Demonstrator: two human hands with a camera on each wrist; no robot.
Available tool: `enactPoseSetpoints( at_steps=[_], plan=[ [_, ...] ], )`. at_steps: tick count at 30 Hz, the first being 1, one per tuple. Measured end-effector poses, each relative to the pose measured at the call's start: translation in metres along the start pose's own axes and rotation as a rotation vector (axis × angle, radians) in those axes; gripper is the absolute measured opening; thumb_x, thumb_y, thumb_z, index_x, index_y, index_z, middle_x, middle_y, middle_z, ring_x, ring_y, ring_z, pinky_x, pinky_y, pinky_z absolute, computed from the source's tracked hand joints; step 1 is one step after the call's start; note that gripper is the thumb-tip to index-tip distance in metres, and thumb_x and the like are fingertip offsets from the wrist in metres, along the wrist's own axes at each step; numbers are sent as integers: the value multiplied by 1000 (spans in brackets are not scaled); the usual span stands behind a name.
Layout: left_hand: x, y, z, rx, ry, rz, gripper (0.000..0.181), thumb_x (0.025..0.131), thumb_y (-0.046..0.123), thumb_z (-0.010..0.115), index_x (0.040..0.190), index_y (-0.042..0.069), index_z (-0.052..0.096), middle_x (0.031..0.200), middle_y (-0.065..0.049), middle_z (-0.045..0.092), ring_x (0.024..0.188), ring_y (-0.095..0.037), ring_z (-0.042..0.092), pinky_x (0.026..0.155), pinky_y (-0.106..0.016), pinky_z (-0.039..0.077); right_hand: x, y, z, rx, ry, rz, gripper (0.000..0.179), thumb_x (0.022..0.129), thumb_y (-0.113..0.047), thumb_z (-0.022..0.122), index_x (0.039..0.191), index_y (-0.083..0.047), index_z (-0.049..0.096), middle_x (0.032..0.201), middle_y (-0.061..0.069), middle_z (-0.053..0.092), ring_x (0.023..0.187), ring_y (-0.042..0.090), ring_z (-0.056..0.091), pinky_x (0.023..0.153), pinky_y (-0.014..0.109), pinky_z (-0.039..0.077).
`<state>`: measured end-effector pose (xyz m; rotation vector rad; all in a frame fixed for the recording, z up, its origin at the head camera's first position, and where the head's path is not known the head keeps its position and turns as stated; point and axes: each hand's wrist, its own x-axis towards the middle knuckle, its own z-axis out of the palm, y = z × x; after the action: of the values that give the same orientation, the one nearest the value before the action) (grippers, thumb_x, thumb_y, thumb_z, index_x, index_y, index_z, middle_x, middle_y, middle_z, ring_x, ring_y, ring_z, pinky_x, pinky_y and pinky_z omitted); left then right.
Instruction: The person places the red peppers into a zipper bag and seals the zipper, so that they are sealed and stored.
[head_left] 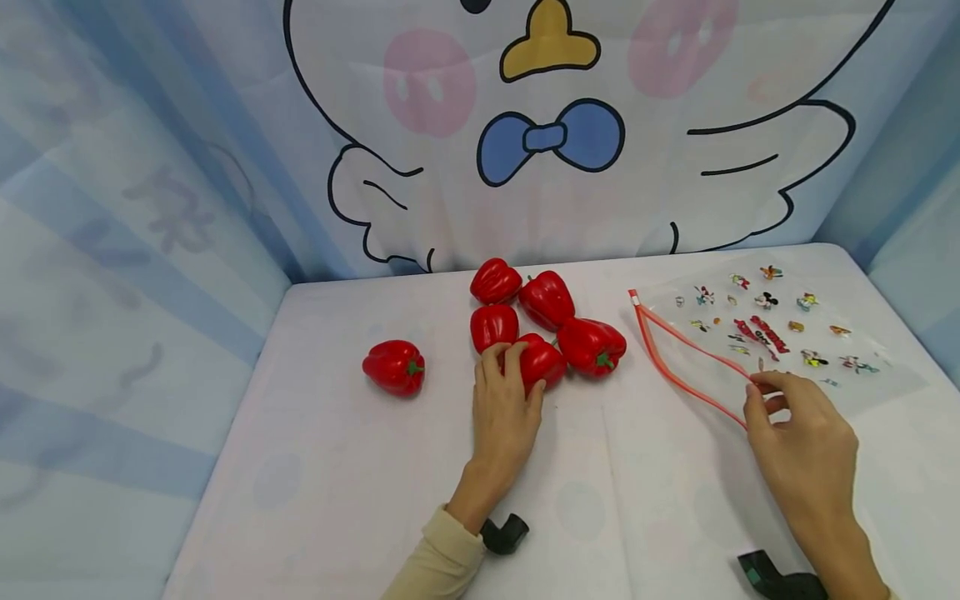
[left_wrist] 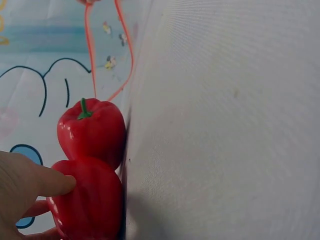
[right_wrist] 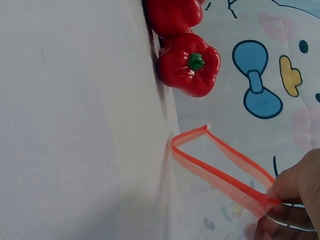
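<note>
My left hand [head_left: 504, 417] grips a red bell pepper [head_left: 543, 360] at the front of a cluster. Its thumb lies on the near side and the fingers reach over the left, as the left wrist view shows. Right beside it sits another bell pepper [left_wrist: 92, 131] with a green stem. On the right, my right hand [head_left: 810, 442] pinches the orange rim of a clear zip bag [right_wrist: 220, 172]. The bag's mouth gapes toward the peppers, and its see-through body, printed with small colourful cartoon figures, lies flat behind the hand.
Several more red peppers [head_left: 547, 300] are grouped at the table's back middle. One lone pepper [head_left: 394, 368] lies to the left. The white tabletop [head_left: 337, 492] ends at a cartoon-printed curtain [head_left: 555, 217], with more curtain along both sides.
</note>
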<state>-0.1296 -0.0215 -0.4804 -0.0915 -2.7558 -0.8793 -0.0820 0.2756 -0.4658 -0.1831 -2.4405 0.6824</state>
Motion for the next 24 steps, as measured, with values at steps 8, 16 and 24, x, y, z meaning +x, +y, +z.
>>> enactPoseSetpoints(
  at_steps=[8,16,24],
  plan=[
    [0,0,-2,23,37,31,68,85,25,87,142,14,51,143,-9,50,128,-26,52,103,-42,56,0,1,0,1,-8,0,23,92,-4,73,114,1,73,102,21,73,79,-1,50,70,-3,29],
    [0,6,-9,134,104,123,67,84,33,86,140,12,54,140,-12,53,126,-27,54,97,-41,59,0,-2,0,2,-35,10,23,93,-3,73,115,3,72,103,24,72,80,33,63,68,-3,27],
    [0,17,-13,142,150,217,62,85,32,83,137,10,56,137,-12,55,125,-26,54,97,-39,59,0,-2,-1,1,-39,8,23,92,-2,74,115,3,72,104,25,72,81,35,64,62,0,28]
  ],
)
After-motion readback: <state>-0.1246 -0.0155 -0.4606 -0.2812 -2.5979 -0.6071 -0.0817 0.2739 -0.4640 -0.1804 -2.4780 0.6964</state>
